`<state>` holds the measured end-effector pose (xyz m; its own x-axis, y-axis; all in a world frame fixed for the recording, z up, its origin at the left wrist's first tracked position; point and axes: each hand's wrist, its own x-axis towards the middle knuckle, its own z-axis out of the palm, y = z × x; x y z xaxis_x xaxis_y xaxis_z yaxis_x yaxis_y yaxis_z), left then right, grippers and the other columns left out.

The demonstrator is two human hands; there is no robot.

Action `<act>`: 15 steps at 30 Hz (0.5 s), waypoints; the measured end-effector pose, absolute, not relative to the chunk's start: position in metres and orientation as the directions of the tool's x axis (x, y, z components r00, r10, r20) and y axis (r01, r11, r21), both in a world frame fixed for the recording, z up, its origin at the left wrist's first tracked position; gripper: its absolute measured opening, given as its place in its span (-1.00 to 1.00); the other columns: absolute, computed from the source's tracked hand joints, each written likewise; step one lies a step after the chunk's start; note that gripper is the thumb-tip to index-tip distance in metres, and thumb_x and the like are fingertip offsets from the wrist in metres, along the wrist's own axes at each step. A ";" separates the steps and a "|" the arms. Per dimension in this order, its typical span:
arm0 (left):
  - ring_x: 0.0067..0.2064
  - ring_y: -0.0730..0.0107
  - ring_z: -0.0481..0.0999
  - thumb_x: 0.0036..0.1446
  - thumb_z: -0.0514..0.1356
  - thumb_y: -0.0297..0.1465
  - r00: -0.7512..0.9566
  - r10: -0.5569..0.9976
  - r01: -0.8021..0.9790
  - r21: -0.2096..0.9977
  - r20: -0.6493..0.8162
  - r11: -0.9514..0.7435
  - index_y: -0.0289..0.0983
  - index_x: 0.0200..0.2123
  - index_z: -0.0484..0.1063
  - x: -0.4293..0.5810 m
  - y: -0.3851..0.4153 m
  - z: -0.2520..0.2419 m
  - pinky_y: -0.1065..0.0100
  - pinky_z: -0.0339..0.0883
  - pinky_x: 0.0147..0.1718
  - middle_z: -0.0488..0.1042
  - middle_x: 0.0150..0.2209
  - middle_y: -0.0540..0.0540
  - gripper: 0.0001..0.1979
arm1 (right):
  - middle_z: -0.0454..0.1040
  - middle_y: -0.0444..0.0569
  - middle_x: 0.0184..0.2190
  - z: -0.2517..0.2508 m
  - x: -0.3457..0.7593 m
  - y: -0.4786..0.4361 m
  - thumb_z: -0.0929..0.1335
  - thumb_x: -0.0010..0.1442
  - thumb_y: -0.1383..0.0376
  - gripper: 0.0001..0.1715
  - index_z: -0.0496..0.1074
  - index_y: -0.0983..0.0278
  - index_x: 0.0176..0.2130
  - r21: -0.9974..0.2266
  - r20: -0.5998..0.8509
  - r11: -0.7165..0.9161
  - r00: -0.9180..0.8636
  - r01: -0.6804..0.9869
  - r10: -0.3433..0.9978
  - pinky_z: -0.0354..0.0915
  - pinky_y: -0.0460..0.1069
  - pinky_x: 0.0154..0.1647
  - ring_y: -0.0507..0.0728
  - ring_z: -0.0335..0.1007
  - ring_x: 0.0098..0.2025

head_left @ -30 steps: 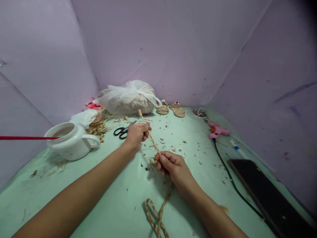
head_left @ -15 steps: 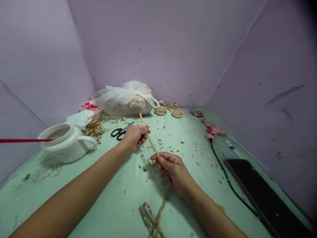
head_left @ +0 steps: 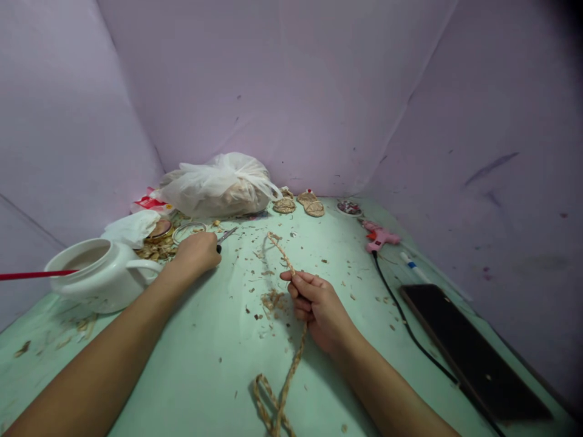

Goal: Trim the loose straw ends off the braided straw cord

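My right hand (head_left: 314, 301) is closed around a braided straw rope (head_left: 283, 257). The rope's far end sticks up and away from the fist, and its near part trails toward me into a loop (head_left: 269, 405) on the green table (head_left: 191, 364). My left hand (head_left: 197, 252) lies over the black-handled scissors (head_left: 225, 237) with fingers curled on the handles; only the blades show past it. A small heap of straw scraps (head_left: 272, 300) sits just left of my right hand.
A white pot (head_left: 98, 280) with a red stick (head_left: 31, 275) stands at the left. A white plastic bag (head_left: 214, 185), small straw sandals (head_left: 305, 203), a pink glue gun (head_left: 379, 236) with black cord (head_left: 410, 331), a pen (head_left: 413, 267) and a dark phone (head_left: 469, 349) lie around. Purple walls enclose the table.
My left hand let go of the rope's far end and moved left onto the scissors. The right hand kept its hold on the rope. The view shifted slightly.
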<state>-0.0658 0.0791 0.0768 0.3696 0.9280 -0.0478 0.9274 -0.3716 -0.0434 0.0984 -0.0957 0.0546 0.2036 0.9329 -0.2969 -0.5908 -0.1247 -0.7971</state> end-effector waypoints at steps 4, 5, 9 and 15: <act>-0.30 0.01 0.43 -0.24 0.08 -0.44 0.367 0.930 0.930 -0.037 -0.001 -0.367 -0.31 -0.39 0.42 -0.068 0.082 0.079 0.28 0.19 -0.48 0.47 -0.34 -0.33 -0.74 | 0.15 -0.24 -0.67 0.054 0.100 -0.094 0.40 -0.10 0.26 -0.75 0.41 0.37 -0.39 -0.790 -0.302 -0.121 0.209 -0.602 0.930 -0.28 -0.19 -0.75 -0.18 -0.23 -0.72; -0.30 0.03 0.43 -0.24 0.09 -0.43 0.359 0.933 0.933 -0.004 0.023 -0.359 -0.30 -0.37 0.41 -0.069 0.084 0.081 0.29 0.18 -0.48 0.47 -0.35 -0.30 -0.74 | 0.15 -0.24 -0.67 0.054 0.100 -0.094 0.39 -0.10 0.26 -0.76 0.41 0.37 -0.38 -0.790 -0.302 -0.117 0.215 -0.601 0.929 -0.28 -0.18 -0.75 -0.18 -0.23 -0.72; -0.39 0.19 0.43 -0.28 0.13 -0.43 0.317 0.946 0.872 0.369 0.075 -0.321 -0.27 -0.36 0.39 -0.072 0.086 0.096 0.36 0.17 -0.51 0.47 -0.42 -0.19 -0.72 | 0.18 -0.22 -0.64 0.054 0.105 -0.093 0.39 -0.09 0.27 -0.78 0.42 0.36 -0.38 -0.800 -0.290 -0.086 0.258 -0.593 0.922 -0.26 -0.17 -0.75 -0.16 -0.21 -0.71; -0.58 0.45 0.33 -0.29 0.24 -0.38 0.502 0.861 0.384 0.914 -0.088 -0.130 -0.31 -0.21 0.32 -0.053 0.052 0.116 0.45 0.13 -0.59 0.38 -0.60 -0.01 -0.55 | 0.22 -0.15 -0.56 0.056 0.112 -0.092 0.38 -0.09 0.28 -0.79 0.45 0.39 -0.41 -0.795 -0.237 -0.012 0.293 -0.606 0.926 -0.22 -0.17 -0.73 -0.14 -0.09 -0.65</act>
